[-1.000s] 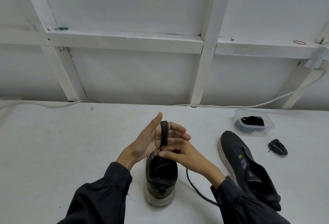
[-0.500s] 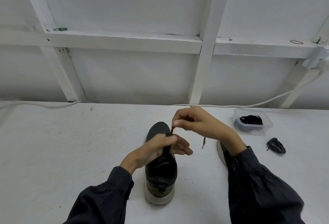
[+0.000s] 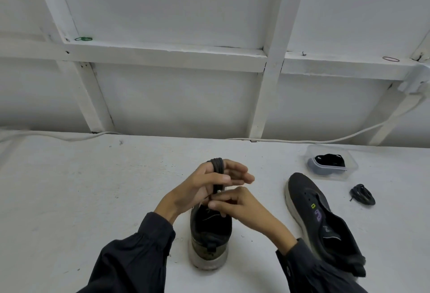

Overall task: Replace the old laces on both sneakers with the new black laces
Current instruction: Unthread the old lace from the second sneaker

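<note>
1. My left hand (image 3: 204,188) is raised over the dark knit sneaker with the pale sole (image 3: 210,234). Its fingers are nearly straight and serve as a spool: a black flat lace (image 3: 216,167) is looped round them. The thumb appears to clamp the coil so it cannot slip.
2. My right hand (image 3: 239,206), at 5 o'clock of the left, pinches the lace's loose end just under the coil. I judge this is to tuck it in or free it.
3. That sneaker stands heel toward me, beneath both hands, which hide its eyelets.
4. The second dark sneaker (image 3: 318,211) lies at 3 o'clock with its tongue flopped open and no lace showing, so it looks ready for lacing.
5. At 2 o'clock a clear plastic tub (image 3: 352,164) holds black laces (image 3: 329,161). A coiled black lace bundle (image 3: 363,196) lies near it on the white table (image 3: 93,199). I cannot tell whether that bundle is old or new.
</note>
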Action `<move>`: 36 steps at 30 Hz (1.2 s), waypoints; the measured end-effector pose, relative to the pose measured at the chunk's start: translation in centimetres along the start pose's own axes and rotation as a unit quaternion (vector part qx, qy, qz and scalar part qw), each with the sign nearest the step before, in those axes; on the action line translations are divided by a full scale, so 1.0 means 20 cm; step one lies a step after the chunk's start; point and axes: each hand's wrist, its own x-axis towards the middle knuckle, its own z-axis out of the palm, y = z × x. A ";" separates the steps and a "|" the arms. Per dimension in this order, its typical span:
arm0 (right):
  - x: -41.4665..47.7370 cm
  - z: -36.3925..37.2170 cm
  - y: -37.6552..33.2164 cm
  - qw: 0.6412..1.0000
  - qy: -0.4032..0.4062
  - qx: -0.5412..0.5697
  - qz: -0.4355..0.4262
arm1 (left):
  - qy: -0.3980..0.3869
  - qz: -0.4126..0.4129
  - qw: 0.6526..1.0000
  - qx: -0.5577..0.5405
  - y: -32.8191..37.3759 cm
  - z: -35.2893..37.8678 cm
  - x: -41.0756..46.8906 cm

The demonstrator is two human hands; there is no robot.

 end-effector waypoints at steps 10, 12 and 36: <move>-0.04 -0.28 -0.21 0.984 -0.024 -0.165 -0.058 | 0.013 -0.052 0.998 0.038 -0.06 -0.04 -0.02; -0.02 -0.31 -0.25 0.976 -0.008 -0.206 -0.076 | -0.001 -0.054 0.997 0.052 -0.06 -0.03 -0.02; 0.07 -0.03 -0.11 0.951 0.159 0.262 -0.030 | 0.020 -0.070 0.996 0.048 -0.04 0.12 0.01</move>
